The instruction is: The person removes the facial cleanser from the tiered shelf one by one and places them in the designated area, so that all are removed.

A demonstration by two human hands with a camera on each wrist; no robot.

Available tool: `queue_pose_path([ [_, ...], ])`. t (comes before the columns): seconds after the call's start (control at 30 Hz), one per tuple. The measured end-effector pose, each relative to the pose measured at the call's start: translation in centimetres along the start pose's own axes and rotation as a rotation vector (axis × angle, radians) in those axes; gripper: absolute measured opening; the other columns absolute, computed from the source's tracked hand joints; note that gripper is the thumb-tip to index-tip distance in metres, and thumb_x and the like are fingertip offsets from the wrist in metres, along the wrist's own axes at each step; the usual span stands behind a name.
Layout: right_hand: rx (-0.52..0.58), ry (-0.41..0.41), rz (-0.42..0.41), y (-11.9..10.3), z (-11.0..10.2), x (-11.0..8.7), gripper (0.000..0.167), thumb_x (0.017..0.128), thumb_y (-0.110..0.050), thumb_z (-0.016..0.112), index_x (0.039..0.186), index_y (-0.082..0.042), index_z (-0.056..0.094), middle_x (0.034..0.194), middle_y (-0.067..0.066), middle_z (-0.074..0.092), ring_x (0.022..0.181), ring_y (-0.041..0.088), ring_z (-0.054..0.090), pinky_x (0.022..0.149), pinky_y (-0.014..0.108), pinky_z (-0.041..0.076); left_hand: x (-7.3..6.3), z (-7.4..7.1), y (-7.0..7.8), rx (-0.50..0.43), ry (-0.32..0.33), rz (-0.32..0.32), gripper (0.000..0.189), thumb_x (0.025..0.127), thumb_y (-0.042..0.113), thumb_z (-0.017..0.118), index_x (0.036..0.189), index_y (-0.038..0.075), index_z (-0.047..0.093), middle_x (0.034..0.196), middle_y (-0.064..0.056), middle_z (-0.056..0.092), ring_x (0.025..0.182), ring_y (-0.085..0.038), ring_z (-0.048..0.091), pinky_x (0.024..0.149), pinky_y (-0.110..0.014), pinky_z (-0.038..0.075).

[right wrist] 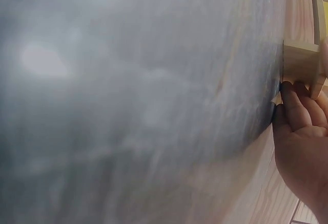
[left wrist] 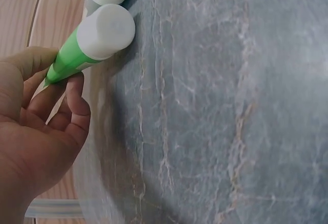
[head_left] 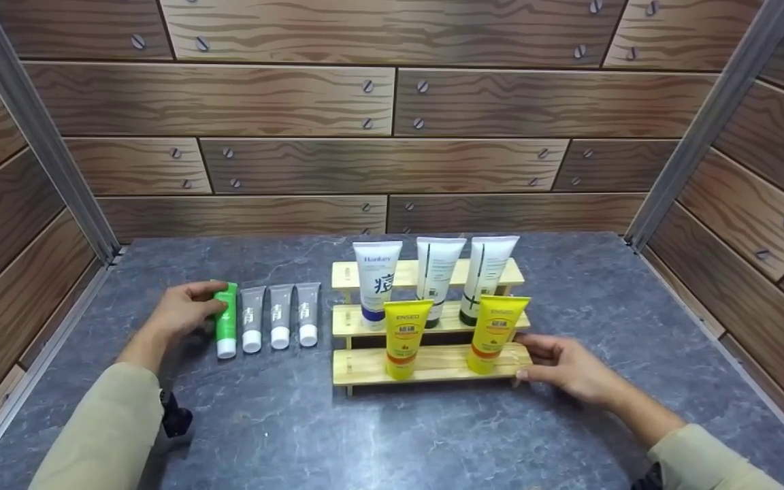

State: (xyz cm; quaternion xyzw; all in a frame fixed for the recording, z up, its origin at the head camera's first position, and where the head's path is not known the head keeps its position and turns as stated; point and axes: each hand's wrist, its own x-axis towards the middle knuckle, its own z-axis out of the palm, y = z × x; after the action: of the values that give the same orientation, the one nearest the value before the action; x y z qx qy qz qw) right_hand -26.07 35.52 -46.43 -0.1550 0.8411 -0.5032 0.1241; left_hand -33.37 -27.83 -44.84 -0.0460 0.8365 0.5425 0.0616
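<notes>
My left hand (head_left: 184,309) pinches a green tube (head_left: 226,323) with a white cap between thumb and fingers. In the left wrist view the tube's white cap (left wrist: 107,32) points away from the palm. Three grey tubes (head_left: 280,316) with white caps lie in a row just right of it. At the right end of the three-step wooden rack (head_left: 365,367), my right hand (head_left: 572,367) grips the lowest step, thumb in front and fingers behind. Two yellow tubes (head_left: 409,340) stand cap-down on that step. In the right wrist view the rack (right wrist: 301,60) shows only partly, beside the fingers.
Three white tubes stand on the middle step: one with a blue band (head_left: 377,282) and two with dark caps (head_left: 441,279). Wood-patterned panels (head_left: 392,163) enclose the grey marbled table (head_left: 283,422) at the back and sides, with metal posts (head_left: 678,129) at the corners.
</notes>
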Motion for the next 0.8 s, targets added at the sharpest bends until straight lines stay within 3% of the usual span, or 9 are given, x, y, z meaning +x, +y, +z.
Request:
queue_pose_path([
  [0.17,0.01,-0.008,-0.002,0.02,-0.03,0.02,0.075,0.094,-0.017,0.082,0.15,0.017,0.045,0.15,0.034,0.051,0.136,0.045,0.056,0.105,0.028,0.051,-0.09,0.07,-0.13,0.024,-0.014,0.01,0.055,0.104,0.015,0.067,0.155,0.002,0.052,0.157,-0.026,0.05,0.105,-0.019,0.057,0.068,-0.028,0.05],
  [0.43,0.003,-0.004,0.013,0.02,-0.05,0.11,0.076,0.094,-0.019,0.082,0.15,0.015,0.045,0.15,0.033,0.052,0.136,0.045,0.056,0.105,0.029,0.051,0.35,0.48,-0.77,0.056,-0.011,-0.009,0.054,0.107,0.016,0.064,0.157,0.002,0.05,0.161,-0.025,0.045,0.132,-0.03,0.05,0.083,-0.027,0.052],
  [0.57,-0.009,0.002,0.018,-0.02,-0.06,0.05,0.076,0.094,-0.02,0.083,0.15,0.015,0.046,0.15,0.032,0.052,0.136,0.044,0.056,0.106,0.03,0.051,0.41,0.5,-0.94,0.058,-0.011,-0.023,0.053,0.107,0.016,0.064,0.157,0.003,0.05,0.161,-0.025,0.044,0.128,-0.029,0.051,0.08,-0.027,0.052],
  [0.8,-0.02,0.008,0.03,-0.29,-0.09,-0.07,0.078,0.093,-0.022,0.083,0.151,0.014,0.045,0.152,0.031,0.051,0.137,0.043,0.055,0.108,0.032,0.05,0.39,0.65,-0.78,0.072,0.0,-0.023,0.05,0.108,0.016,0.063,0.155,0.002,0.053,0.156,-0.026,0.049,0.105,-0.023,0.055,0.07,-0.029,0.051],
])
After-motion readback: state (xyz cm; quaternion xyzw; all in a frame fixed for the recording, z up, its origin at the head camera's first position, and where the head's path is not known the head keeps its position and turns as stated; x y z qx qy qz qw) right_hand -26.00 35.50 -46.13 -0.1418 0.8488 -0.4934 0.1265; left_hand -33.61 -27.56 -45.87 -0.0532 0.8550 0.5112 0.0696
